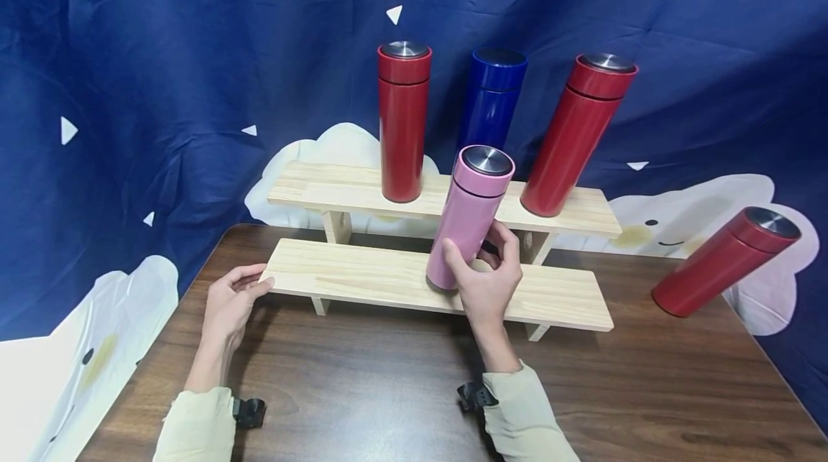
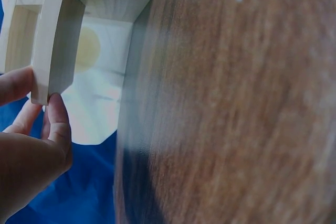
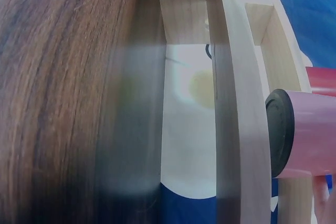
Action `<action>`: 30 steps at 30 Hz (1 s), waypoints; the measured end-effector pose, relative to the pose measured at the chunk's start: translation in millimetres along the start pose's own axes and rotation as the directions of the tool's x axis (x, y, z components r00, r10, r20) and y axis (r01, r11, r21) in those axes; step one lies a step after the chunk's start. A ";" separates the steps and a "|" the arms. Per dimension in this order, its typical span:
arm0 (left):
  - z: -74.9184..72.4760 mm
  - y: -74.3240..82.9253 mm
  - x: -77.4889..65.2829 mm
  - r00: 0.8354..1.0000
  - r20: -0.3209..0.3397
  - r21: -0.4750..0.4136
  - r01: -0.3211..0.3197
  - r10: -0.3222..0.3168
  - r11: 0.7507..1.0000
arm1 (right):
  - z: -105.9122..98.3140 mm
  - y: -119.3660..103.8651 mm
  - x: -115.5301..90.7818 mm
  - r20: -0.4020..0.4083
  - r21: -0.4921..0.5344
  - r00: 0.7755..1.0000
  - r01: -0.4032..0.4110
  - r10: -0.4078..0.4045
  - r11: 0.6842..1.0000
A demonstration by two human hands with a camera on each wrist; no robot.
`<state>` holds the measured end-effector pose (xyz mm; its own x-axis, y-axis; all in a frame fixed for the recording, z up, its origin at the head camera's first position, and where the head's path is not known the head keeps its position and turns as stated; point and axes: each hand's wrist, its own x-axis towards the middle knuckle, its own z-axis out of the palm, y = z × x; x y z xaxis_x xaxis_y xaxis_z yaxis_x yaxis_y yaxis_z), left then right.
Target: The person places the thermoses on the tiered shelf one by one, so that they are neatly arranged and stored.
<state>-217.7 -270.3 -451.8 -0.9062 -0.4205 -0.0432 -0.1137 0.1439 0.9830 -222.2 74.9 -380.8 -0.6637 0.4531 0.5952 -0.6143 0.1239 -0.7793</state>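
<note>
A brown desk (image 1: 362, 383) carries a two-tier wooden rack (image 1: 362, 271). The left hand (image 1: 228, 304) pinches the rack's lower left end; the right hand (image 1: 488, 286) grips a pink bottle (image 1: 467, 218) at its lower board (image 1: 556, 297). Two red bottles (image 1: 404, 135) flank a blue bottle (image 1: 494, 99) by the upper board (image 1: 323, 185); a third red bottle (image 1: 718, 264) stands right of the rack.

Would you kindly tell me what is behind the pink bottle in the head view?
A blue bottle, its upper part visible, and part of the upper shelf. The pink bottle covers the blue one's base.
</note>
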 end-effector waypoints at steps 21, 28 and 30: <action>0.2 -0.7 0.6 1.000 -0.002 0.002 0.002 -0.002 1.000 | 15.0 3.6 -2.4 0.051 -0.011 0.998 -0.033 0.034 0.999; 0.7 -0.8 0.5 1.000 -0.005 0.002 -0.001 0.001 1.000 | 20.2 3.5 -2.7 0.066 -0.018 0.997 -0.045 0.046 0.999; 0.8 -0.6 0.6 1.000 -0.004 0.005 -0.003 0.003 1.000 | 21.5 3.7 -2.8 0.065 -0.023 0.997 -0.044 0.045 0.999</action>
<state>-218.4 -269.9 -452.5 -0.9050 -0.4235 -0.0394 -0.1127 0.1493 0.9824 -231.8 55.1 -381.1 -0.7172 0.4001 0.5706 -0.5743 0.1244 -0.8091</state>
